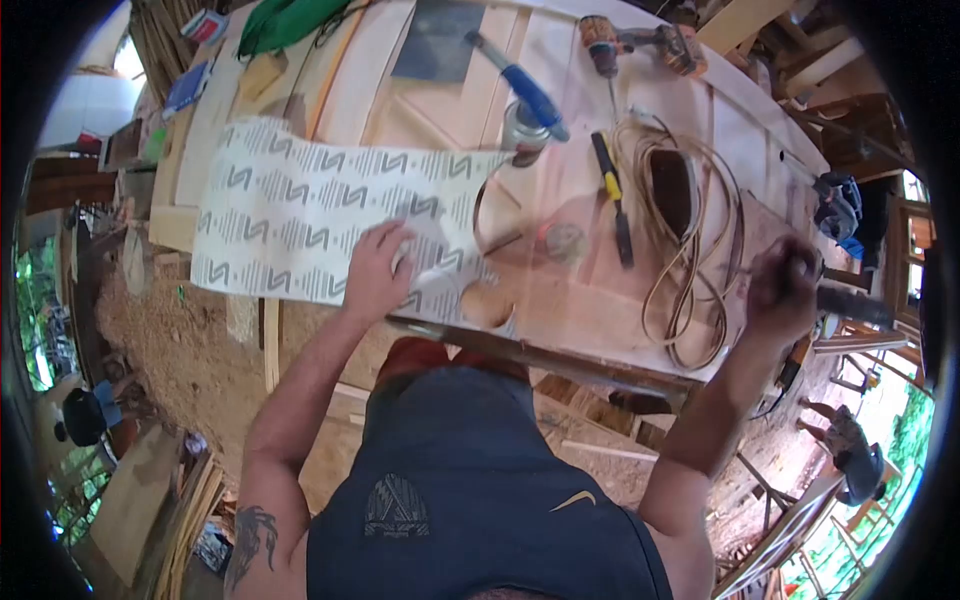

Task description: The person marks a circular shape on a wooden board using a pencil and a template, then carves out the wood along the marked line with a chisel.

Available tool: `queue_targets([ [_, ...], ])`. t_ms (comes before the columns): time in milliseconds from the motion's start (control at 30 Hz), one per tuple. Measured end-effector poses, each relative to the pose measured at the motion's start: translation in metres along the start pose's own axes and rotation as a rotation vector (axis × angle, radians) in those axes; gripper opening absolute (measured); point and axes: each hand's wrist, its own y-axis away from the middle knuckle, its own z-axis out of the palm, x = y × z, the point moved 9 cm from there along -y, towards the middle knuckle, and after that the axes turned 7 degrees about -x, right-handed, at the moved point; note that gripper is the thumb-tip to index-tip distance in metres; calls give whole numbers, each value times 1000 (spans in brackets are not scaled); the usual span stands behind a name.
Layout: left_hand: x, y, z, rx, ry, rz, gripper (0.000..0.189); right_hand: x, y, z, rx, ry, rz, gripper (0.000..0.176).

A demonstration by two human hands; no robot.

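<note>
A white sheet printed with dark logos and stripes lies over the left part of the wooden bench. Palm down on it, near the front edge, my left hand is open, fingers slightly bent. The sheet's right edge has a curved cut-out. Far right, my right hand, blurred, curls around the end of a dark, cylindrical tool; I cannot tell its kind. Left of that hand lies a loosely looped tan cord. A black and yellow tool rests between the cord and the sheet.
A drill, a can with a blue-handled tool over it, a dark flat sheet and green cloth sit toward the back. An oval hole opens inside the cord. Other people are at both sides.
</note>
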Motion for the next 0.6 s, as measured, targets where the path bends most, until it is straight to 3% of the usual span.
queue_targets([
  [100, 37, -7, -28, 78, 378, 10, 26, 39, 83, 87, -171, -275, 72, 34],
  [133, 39, -5, -18, -39, 560, -60, 20, 53, 102, 114, -249, -325, 96, 30],
  [167, 48, 0, -11, -157, 654, -69, 21, 71, 121, 127, -55, -343, 70, 31],
  [200, 61, 7, -4, -281, 749, -75, 23, 81, 132, 156, -194, -415, 88, 31],
  [333, 108, 45, 20, -667, 1266, -203, 34, 103, 152, 216, -192, -616, 111, 32],
  [433, 119, 62, 24, -799, 1392, -103, 44, 106, 167, 246, -246, -647, 162, 34],
  [533, 128, 89, 25, -996, 1439, -182, 53, 106, 184, 268, -325, -607, 187, 35],
  [600, 131, 105, 15, -970, 1544, -381, 49, 110, 198, 278, -296, -480, 187, 38],
])
